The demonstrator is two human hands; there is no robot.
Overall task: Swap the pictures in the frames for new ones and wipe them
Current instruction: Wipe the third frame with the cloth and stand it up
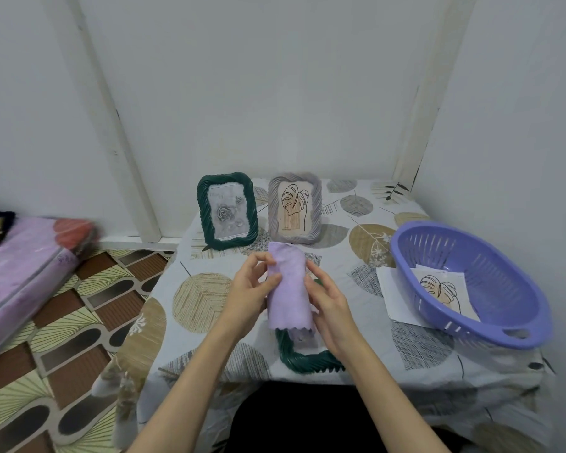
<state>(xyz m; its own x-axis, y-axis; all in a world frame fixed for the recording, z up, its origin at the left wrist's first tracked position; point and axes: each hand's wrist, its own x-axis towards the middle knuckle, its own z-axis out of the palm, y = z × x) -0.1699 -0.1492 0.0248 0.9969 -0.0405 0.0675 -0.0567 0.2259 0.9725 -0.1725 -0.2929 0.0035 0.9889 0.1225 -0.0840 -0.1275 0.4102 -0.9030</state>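
Lilac cloth [288,286] held over a green frame [307,356] at table centre.
Green upright frame [226,210] stood at 11 o'clock, grey frame [295,207] at 12, purple basket [468,282] with leaf prints [445,292] at 3, on the patterned tablecloth [193,299]. Cloth hid most of the flat frame. Left hand [252,289] and right hand [330,305] each gripped a cloth edge, fingers curled.

No text or labels can be read.
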